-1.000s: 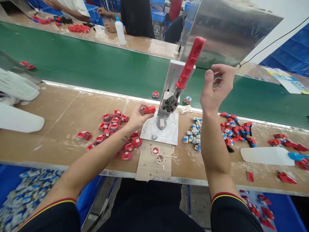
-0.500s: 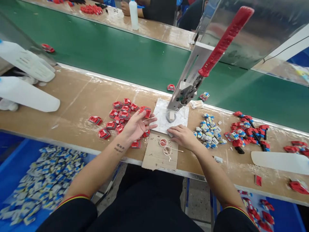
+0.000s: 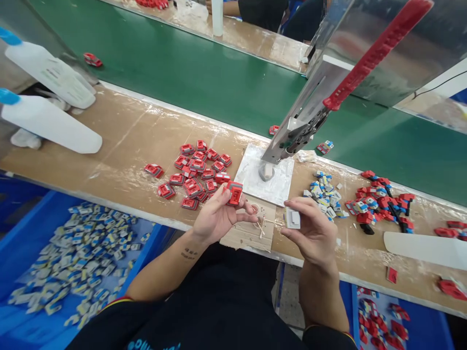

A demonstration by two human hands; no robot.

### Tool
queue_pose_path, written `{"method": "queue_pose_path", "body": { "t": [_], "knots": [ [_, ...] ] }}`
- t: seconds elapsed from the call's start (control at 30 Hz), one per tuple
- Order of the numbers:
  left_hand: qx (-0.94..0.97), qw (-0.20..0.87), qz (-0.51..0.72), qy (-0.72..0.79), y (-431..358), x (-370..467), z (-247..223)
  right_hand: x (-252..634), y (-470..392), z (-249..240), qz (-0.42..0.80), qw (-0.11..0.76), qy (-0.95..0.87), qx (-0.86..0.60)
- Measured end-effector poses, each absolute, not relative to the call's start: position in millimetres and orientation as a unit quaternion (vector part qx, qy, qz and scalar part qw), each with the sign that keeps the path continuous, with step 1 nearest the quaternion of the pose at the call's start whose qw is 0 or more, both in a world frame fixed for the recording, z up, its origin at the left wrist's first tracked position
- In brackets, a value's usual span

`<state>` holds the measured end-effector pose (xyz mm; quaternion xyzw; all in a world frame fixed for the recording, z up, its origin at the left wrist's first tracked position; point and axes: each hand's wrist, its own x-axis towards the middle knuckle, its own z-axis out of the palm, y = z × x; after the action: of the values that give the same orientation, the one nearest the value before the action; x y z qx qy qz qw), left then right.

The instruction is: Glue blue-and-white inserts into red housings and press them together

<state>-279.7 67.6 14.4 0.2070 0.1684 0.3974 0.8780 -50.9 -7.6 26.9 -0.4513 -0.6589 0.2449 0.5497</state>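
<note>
My left hand (image 3: 219, 214) is closed on a red and grey plastic part (image 3: 234, 193) with a recess in its face, pinched between thumb and fingers. Raised over the table's front edge, my right hand (image 3: 315, 228) pinches a small white block (image 3: 292, 218) with a stepped face toward me. Between and behind the hands lies a piece of cardboard (image 3: 270, 238) bearing small cups and cotton swabs (image 3: 261, 229), partly hidden by my left fingers. Further back, a lever press (image 3: 292, 133) with a red handle (image 3: 379, 53) stands on a white-smeared plate (image 3: 251, 172).
Red parts (image 3: 197, 165) are piled left of the plate. White-blue blocks (image 3: 323, 192) and red-black assemblies (image 3: 383, 199) lie to the right. A green belt (image 3: 182, 68) runs behind. White bottles (image 3: 51, 121) lie at left; blue bins (image 3: 153, 253) stand below. Another person's arm (image 3: 229, 8) shows at the far side.
My right hand has risen from the plate's front edge toward me, now showing the white block. My left hand has come closer with the red part. The view has shifted slightly.
</note>
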Motion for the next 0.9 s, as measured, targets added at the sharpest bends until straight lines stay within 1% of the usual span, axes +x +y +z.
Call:
{"method": "queue_pose_path", "body": {
  "t": [0.17,0.3,0.53,0.7,0.9],
  "knots": [
    [0.227,0.868,0.398,0.193,51,-282,13,-85,-9,27,0.289,0.597,-0.611,-0.433],
    [0.267,0.844,0.407,0.225,43,-284,11,-98,-9,20,0.294,0.598,-0.603,-0.439],
    [0.308,0.804,0.433,0.266,34,-285,2,-105,-9,18,0.202,0.555,-0.662,-0.461],
    [0.321,0.789,0.439,0.288,29,-283,-1,-110,-8,20,0.133,0.545,-0.690,-0.457],
    [0.360,0.757,0.448,0.311,26,-285,-4,-110,-9,12,0.132,0.551,-0.688,-0.453]
  ]
}}
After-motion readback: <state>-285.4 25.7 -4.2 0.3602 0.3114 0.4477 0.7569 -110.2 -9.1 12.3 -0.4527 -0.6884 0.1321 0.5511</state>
